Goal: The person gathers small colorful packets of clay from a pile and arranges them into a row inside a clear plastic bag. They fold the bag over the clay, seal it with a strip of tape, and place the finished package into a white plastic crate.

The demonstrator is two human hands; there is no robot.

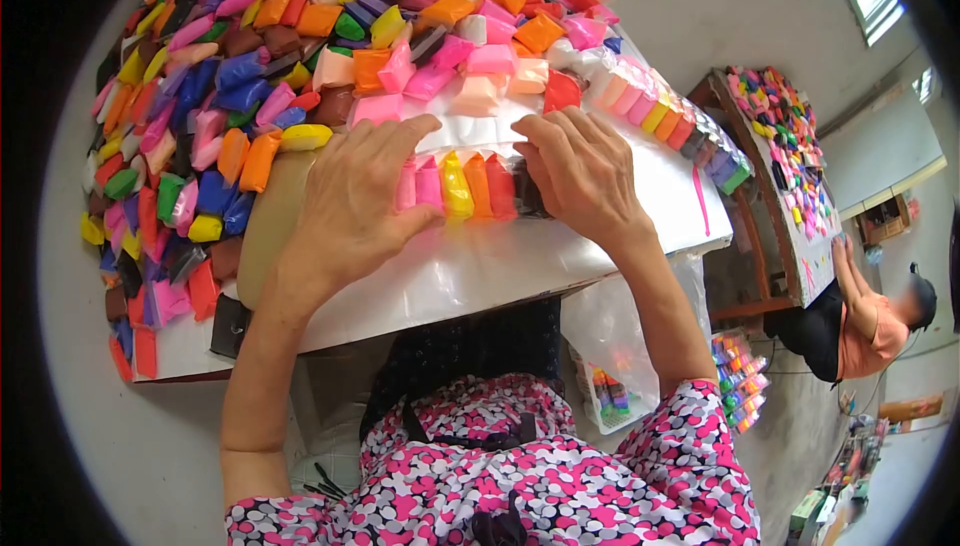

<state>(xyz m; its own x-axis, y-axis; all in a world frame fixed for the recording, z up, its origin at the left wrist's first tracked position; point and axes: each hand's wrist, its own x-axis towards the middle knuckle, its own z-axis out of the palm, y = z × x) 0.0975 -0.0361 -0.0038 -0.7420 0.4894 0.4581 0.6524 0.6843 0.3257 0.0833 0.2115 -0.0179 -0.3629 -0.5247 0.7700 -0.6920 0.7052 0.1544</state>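
Pink, yellow, orange and red packs stand in a short row [456,186] on the shiny white desk [450,261], between the two hands. The left hand [362,196] is half open and curls round the pink end. The right hand [583,171] is bent, with its fingers over the dark end. Past them lies a big, messy pile of bright packs [240,76]. A long, neat row of packs [665,121] sits near the right hand.

Single head-worn view, looking forward and steeply down; table close, room beyond tilted at right.
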